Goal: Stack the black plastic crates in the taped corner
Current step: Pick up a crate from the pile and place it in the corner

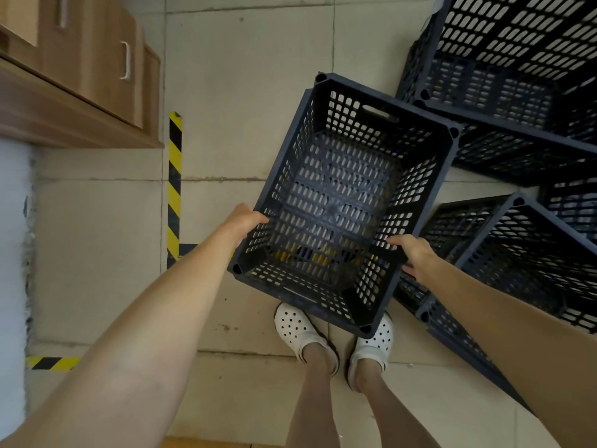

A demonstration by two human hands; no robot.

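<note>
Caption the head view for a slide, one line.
Both hands, left and right, carry an empty black crate above the striped floor tape, other crates alongside.

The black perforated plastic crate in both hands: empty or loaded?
Empty. The black perforated plastic crate shows only its bare slotted bottom, floor visible through it.

Crate (339, 195): matt black perforated plastic. Cabinet (80, 59): smooth wood-grain.

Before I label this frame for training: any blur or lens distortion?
Head view: wide-angle bending at the edges, stretching both forearms; the held crate between left hand and right hand is fairly sharp; cabinet is soft; lighting even, no glare.
</note>
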